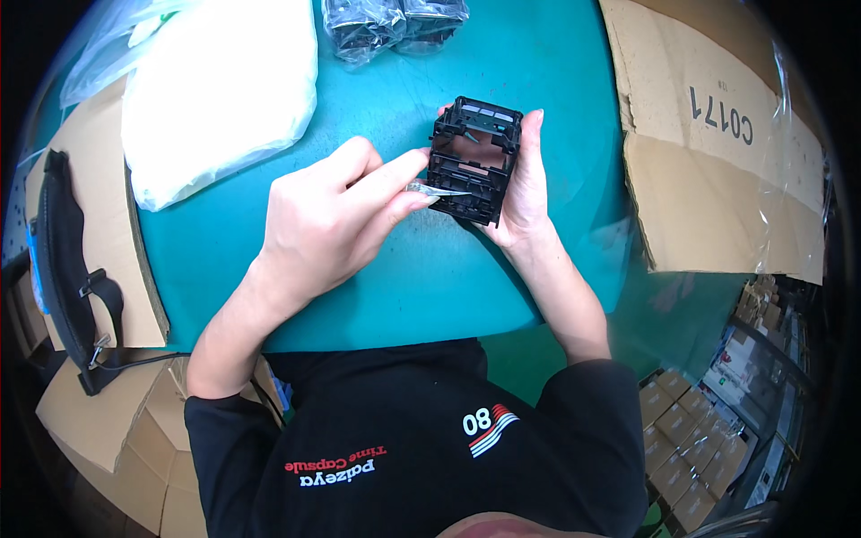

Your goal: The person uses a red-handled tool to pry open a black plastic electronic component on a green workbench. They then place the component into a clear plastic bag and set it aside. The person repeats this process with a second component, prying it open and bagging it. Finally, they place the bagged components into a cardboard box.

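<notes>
Over the table, my right hand (527,193) holds a black plastic frame (475,161) from its right side. The thumb lies along the edge and the other fingers are mostly hidden behind. The frame is a boxy housing with open windows, crossbars and small clips. Closed in a pinch, my left hand (327,220) grips a pair of silvery tweezers (434,190). Their pointed tip lies over the lower part of the frame; whether it touches or holds any small part I cannot tell.
Black parts in clear bags (386,25) lie at the far edge of the green table (377,305). A white plastic-wrapped bundle (224,90) is at the far left. Cardboard flaps (708,197) flank both sides; a black strap (67,260) hangs left. Stacked cartons (686,439) stand lower right.
</notes>
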Action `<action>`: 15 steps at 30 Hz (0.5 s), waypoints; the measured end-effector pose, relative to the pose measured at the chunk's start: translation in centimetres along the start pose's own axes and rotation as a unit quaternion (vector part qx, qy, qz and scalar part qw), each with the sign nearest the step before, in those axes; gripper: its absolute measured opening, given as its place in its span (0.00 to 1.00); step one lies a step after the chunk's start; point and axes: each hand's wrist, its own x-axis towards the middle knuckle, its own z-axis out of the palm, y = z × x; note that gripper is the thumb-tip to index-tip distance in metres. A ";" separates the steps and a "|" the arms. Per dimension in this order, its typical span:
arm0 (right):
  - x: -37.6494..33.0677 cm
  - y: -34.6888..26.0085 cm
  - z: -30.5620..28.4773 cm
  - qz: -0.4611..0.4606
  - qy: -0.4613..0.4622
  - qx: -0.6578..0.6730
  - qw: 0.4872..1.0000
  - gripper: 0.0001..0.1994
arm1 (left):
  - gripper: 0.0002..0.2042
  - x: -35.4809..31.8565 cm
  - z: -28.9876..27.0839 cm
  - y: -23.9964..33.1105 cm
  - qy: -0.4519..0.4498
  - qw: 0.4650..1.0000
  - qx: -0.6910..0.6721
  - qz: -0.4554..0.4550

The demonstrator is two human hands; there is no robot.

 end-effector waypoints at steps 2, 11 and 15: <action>0.1 0.3 -0.4 0.009 0.008 0.012 1.000 0.48 | 0.17 -0.1 0.2 0.0 0.000 1.000 0.007 0.007; -0.1 0.3 0.3 0.013 0.034 -0.039 0.999 0.49 | 0.16 0.0 -0.1 0.1 -0.003 0.999 0.040 0.007; -0.1 0.3 0.4 0.011 0.022 -0.038 0.999 0.49 | 0.16 0.2 -0.6 0.4 -0.012 0.998 0.061 0.012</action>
